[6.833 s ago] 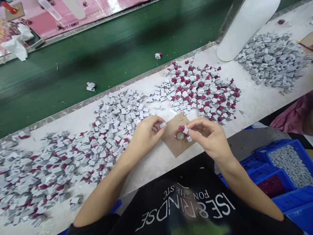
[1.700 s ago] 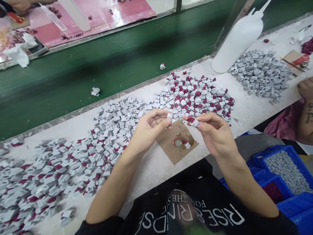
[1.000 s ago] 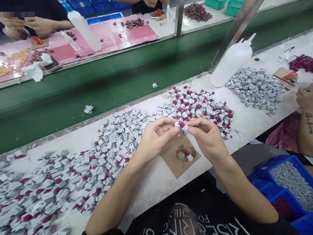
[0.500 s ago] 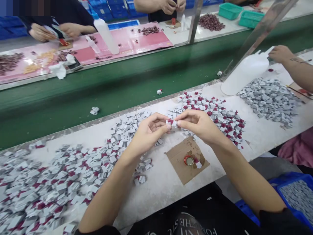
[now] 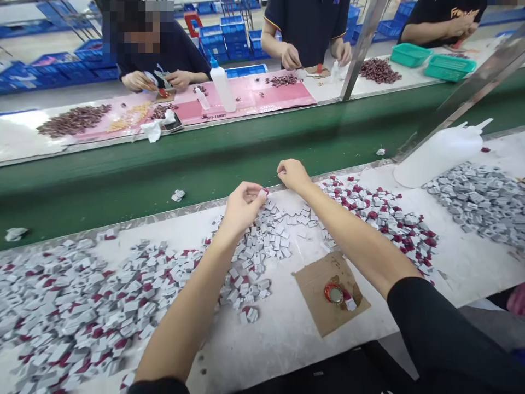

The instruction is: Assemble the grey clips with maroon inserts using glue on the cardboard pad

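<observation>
My left hand [image 5: 241, 209] pinches a small pale-grey and maroon plastic piece [image 5: 264, 192] between thumb and fingertips, above a heap of grey pieces [image 5: 262, 241]. My right hand [image 5: 293, 175] reaches out to the near edge of the green belt [image 5: 221, 164]. Its fingers are closed together; a pale spot shows at the tips, but I cannot make out what they hold. Below my right forearm, a cardboard square [image 5: 314, 293] lies on the table with a bottle cap [image 5: 334, 294] and a grey-maroon piece [image 5: 350, 301] on it.
Grey-maroon pieces [image 5: 82, 312] spread over the left of the table, with another heap [image 5: 381, 213] right of my forearm. A white squeeze bottle [image 5: 438, 153] leans near a metal post [image 5: 459, 93]. Across the belt, co-workers handle small parts beside green baskets [image 5: 449, 67].
My hands have parted. The right has moved from the piece out to the belt's edge, over where a loose piece lay; the left keeps its piece. The view has tilted up.
</observation>
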`<state>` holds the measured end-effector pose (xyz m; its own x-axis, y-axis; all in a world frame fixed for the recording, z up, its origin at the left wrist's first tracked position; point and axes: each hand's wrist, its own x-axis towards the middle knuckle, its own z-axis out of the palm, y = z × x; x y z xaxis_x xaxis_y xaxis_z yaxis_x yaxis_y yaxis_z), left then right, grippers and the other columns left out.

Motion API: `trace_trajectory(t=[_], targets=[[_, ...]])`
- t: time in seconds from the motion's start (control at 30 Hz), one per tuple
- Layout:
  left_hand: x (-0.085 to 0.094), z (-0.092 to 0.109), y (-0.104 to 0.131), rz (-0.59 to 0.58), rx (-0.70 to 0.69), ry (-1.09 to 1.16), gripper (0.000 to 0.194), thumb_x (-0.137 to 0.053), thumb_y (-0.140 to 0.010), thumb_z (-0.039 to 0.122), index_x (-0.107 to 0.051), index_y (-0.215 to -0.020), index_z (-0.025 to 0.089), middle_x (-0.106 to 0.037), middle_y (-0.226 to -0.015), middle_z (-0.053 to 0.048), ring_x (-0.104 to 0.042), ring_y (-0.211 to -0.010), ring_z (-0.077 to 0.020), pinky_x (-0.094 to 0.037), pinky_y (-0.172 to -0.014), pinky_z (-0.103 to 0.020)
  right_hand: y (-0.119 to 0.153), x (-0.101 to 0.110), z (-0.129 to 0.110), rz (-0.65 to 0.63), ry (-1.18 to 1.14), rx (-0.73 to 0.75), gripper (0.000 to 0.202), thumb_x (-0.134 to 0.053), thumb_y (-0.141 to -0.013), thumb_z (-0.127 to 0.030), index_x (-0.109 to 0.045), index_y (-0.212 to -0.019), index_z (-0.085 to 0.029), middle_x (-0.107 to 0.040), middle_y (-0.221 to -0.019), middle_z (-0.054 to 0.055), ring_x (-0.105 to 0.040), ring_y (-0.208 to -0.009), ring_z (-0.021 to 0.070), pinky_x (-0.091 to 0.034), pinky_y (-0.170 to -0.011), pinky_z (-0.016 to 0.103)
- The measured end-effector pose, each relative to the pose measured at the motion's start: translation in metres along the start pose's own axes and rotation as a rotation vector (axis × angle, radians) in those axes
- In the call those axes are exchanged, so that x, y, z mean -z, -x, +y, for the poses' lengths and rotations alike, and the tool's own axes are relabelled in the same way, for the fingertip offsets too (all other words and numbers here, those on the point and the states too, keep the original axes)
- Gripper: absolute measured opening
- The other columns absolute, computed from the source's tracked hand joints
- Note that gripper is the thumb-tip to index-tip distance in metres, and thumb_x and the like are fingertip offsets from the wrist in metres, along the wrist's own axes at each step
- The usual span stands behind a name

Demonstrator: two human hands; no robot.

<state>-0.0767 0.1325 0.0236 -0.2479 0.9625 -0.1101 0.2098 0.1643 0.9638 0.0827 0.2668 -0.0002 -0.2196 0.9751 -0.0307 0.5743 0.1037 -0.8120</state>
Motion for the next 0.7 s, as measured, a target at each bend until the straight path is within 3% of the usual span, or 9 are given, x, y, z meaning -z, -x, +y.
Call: trace_trajectory(t=[0.1, 0.23, 0.37, 0.5, 0.57, 0.6, 0.67, 0.7], targets=[[-0.029, 0.000, -0.046, 0.006, 0.047, -0.024, 0.030, -0.079, -0.085, 0.005, -0.057, -0.091, 0.024, -0.074, -0.087, -0.004, -0.072, -0.069, -0.0194, -0.061, -0.075, -0.038, 0.018, 0.020, 0.017, 0.016, -0.136, 0.001, 0.005, -0.079, -0.088, -0.020, -0.077, -0.092, -0.020, -0.081, -0.097, 0.009, -0.077, -0.101, 0.0286, -0.064, -0.101, 0.047], [-0.067, 0.002, -0.103, 0.018, 0.057, -0.108, 0.036, -0.080, -0.086, 0.001, -0.054, -0.082, 0.024, -0.069, -0.078, -0.005, -0.070, -0.076, -0.0234, -0.058, -0.079, -0.041, 0.067, 0.056, 0.035, 0.067, -0.286, -0.026, 0.025, -0.088, -0.083, -0.032, -0.073, -0.099, -0.021, -0.081, -0.094, 0.008, -0.077, -0.082, 0.0237, -0.068, -0.080, 0.042], [-0.077, 0.004, -0.119, 0.041, -0.013, -0.231, 0.037, -0.081, -0.085, 0.001, -0.052, -0.079, 0.024, -0.070, -0.089, -0.010, -0.071, -0.103, -0.0315, -0.053, -0.100, -0.052, 0.135, 0.091, 0.042, 0.127, -0.472, -0.068, 0.036, -0.095, -0.080, -0.038, -0.071, -0.103, -0.023, -0.084, -0.094, 0.007, -0.082, -0.081, 0.0240, -0.071, -0.084, 0.045], [-0.065, 0.008, -0.084, 0.030, -0.143, -0.316, 0.022, -0.081, -0.088, 0.007, -0.064, -0.096, 0.018, -0.072, -0.122, -0.015, -0.052, -0.147, -0.0410, -0.037, -0.123, -0.061, 0.199, 0.113, 0.040, 0.114, -0.695, -0.149, 0.039, -0.101, -0.082, -0.045, -0.079, -0.105, -0.022, -0.086, -0.091, 0.008, -0.087, -0.091, 0.0283, -0.075, -0.088, 0.047], [-0.061, 0.013, -0.047, -0.063, -0.216, -0.324, 0.030, -0.086, -0.084, 0.009, -0.072, -0.110, 0.017, -0.073, -0.129, -0.011, -0.054, -0.147, -0.0384, -0.037, -0.125, -0.058, 0.222, 0.116, 0.038, 0.104, -0.757, -0.181, 0.038, -0.100, -0.085, -0.049, -0.084, -0.108, -0.023, -0.086, -0.091, 0.007, -0.088, -0.091, 0.0282, -0.076, -0.087, 0.046], [-0.060, 0.017, -0.025, -0.173, -0.277, -0.313, 0.036, -0.089, -0.084, 0.014, -0.075, -0.117, 0.020, -0.076, -0.130, -0.008, -0.061, -0.138, -0.0339, -0.044, -0.121, -0.053, 0.231, 0.115, 0.036, 0.107, -0.789, -0.190, 0.039, -0.100, -0.086, -0.051, -0.085, -0.109, -0.024, -0.086, -0.091, 0.006, -0.088, -0.089, 0.0277, -0.076, -0.086, 0.046], [-0.062, 0.023, 0.021, -0.554, -0.461, -0.228, 0.042, -0.083, -0.099, 0.030, -0.074, -0.139, 0.025, -0.078, -0.139, -0.007, -0.070, -0.128, -0.0294, -0.054, -0.111, -0.048, 0.245, 0.110, 0.033, 0.112, -0.845, -0.195, 0.038, -0.100, -0.087, -0.053, -0.085, -0.108, -0.024, -0.086, -0.091, 0.005, -0.088, -0.085, 0.0260, -0.077, -0.082, 0.044], [-0.065, 0.026, 0.042, -0.647, -0.506, -0.178, 0.038, -0.079, -0.103, 0.033, -0.075, -0.140, 0.026, -0.079, -0.138, -0.007, -0.072, -0.124, -0.0273, -0.056, -0.107, -0.045, 0.251, 0.107, 0.031, 0.109, -0.861, -0.194, 0.038, -0.100, -0.087, -0.053, -0.084, -0.107, -0.025, -0.086, -0.090, 0.004, -0.087, -0.082, 0.0252, -0.077, -0.079, 0.043]])
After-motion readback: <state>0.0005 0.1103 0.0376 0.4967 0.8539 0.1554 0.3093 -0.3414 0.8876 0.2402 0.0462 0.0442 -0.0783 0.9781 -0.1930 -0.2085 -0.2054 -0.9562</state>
